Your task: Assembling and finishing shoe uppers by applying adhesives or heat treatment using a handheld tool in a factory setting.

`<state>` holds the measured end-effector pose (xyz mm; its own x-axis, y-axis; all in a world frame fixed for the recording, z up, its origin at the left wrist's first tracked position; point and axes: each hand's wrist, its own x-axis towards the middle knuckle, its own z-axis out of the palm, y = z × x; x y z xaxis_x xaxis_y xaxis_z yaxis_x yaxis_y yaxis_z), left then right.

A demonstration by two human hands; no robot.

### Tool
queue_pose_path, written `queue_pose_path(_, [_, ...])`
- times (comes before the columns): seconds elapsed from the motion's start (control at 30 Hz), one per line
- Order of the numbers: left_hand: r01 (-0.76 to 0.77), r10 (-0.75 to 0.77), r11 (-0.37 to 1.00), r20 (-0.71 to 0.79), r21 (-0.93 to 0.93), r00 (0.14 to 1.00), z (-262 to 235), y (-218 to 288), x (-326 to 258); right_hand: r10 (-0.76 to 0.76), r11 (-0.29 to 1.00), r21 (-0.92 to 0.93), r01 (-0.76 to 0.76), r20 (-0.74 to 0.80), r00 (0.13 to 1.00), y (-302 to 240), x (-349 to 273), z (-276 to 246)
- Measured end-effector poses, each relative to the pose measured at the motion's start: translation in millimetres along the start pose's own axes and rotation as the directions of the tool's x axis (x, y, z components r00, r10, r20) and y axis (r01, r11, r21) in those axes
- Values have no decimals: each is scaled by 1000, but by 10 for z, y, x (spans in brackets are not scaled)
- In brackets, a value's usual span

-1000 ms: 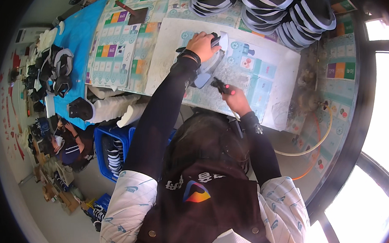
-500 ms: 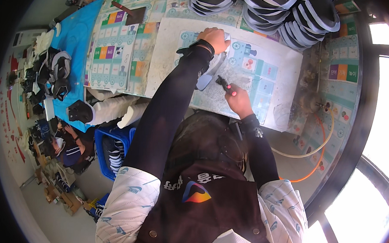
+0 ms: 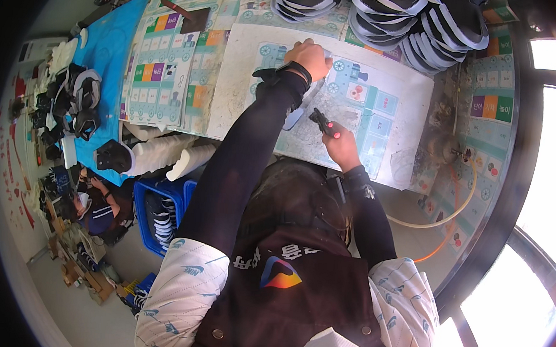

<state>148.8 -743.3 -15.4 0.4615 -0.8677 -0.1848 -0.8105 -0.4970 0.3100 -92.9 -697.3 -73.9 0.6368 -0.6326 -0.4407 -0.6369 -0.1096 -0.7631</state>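
The grey shoe piece (image 3: 292,119) lies on the white board (image 3: 229,110), toward the tabletop's (image 3: 195,108) front edge. The hands are apart: the right hand (image 3: 342,147) is clamped around a black tool (image 3: 320,120); the left hand (image 3: 308,59) covers the piece's far end, its fingers hidden, so its grip cannot be told. If that hold is loose, the piece could skid, and the tool, so near, could catch its edge or the left sleeve.
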Motion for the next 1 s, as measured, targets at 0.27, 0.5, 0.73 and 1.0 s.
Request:
queue_pose_path(0.27, [-28, 26, 1000, 139, 10, 990, -177, -117, -273, -19, 1000, 0, 20, 198, 980, -55, -48, 81])
queue_pose_path(0.5, [15, -9, 999, 188, -30, 982, -448, -44, -907, -56, 998, -19, 61, 189, 980, -11, -108, 74])
queue_pose_path(0.73, [-7, 7, 999, -10, 35, 1000, -333, -209, -1254, -92, 993, -59, 99, 102, 990, -62, -190, 115])
queue_pose_path(1.0, [31, -24, 999, -288, 21, 957, -825, -124, -1698, -192, 981, 67, 183, 178, 965, -193, -389, -66])
